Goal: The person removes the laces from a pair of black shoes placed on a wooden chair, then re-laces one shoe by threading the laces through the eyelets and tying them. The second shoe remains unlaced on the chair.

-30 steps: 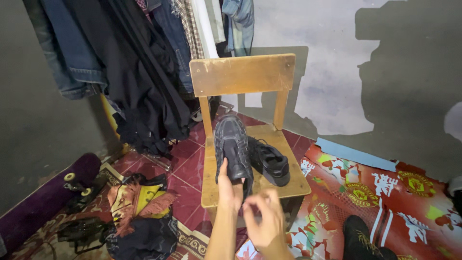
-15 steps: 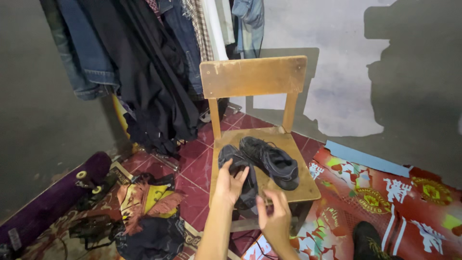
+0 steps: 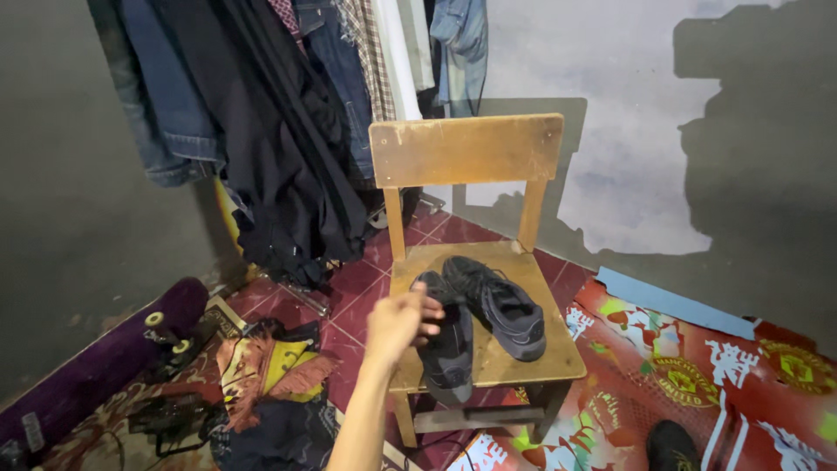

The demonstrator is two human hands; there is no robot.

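— So, what are the fingers (image 3: 429, 307) doing?
— They curl loosely, tips just at the heel of the near black lace-up sports shoe (image 3: 447, 342); they rest against it rather than grip it, with nothing clasped. That is the left hand (image 3: 397, 321), its forearm rising from the bottom edge. The right hand is out of view.
— And the shoe?
— It lies on the seat of the worn wooden chair (image 3: 488, 362), toe hanging over the front edge. A second black sports shoe (image 3: 497, 303) lies beside it, touching it, angled toward the right front corner.
— Around the chair?
— Dark hanging clothes and denim (image 3: 270, 131) to its left, a purple skateboard (image 3: 96, 366) and a crumpled heap of cloth (image 3: 261, 375) on the red tiled floor (image 3: 349, 292), and a red printed mat (image 3: 724, 384) to the right, under a patchy grey wall (image 3: 628, 131).
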